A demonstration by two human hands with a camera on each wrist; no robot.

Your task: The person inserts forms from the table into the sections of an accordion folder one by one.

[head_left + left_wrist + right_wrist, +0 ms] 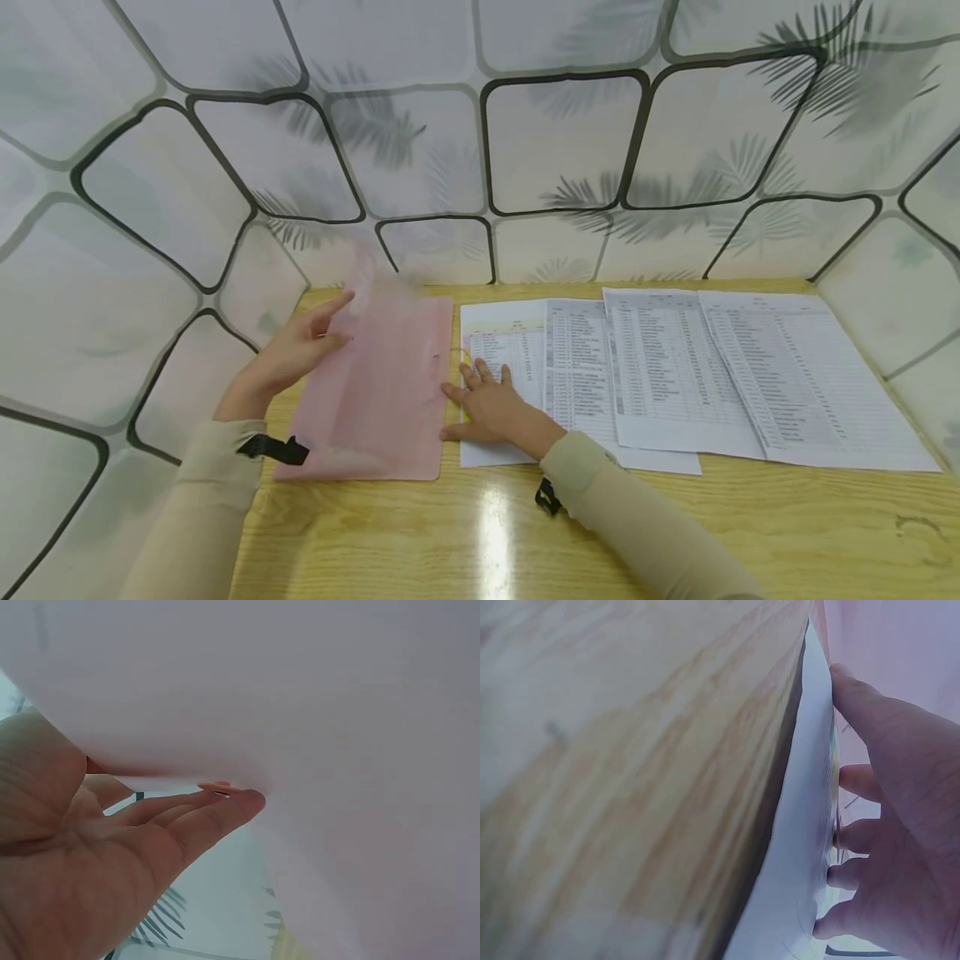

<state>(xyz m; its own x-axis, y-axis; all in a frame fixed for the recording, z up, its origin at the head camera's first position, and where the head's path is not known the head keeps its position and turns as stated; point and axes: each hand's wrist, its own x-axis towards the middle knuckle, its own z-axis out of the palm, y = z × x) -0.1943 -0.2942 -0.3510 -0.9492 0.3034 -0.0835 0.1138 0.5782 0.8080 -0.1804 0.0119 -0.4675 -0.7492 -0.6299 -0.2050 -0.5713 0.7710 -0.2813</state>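
A pink translucent plastic folder (397,392) lies at the left of the table, its raised flap standing up blurred along the left side. My left hand (296,350) pinches the edge of that flap between thumb and fingers. In the left wrist view the pale pink sheet (337,750) fills most of the picture, and the left hand (142,840) grips its edge beside a small pinkish tab. My right hand (491,408) rests with fingers spread on the leftmost printed sheet (517,342). From the right wrist, the fingertips of the right hand (900,802) press on the paper (795,802).
More printed table sheets (660,367) overlap in a row to the right, ending with one (810,375) near the right wall. Patterned walls (562,150) enclose the wooden table (375,542) at the back and sides. The folder's right edge lies close to the papers.
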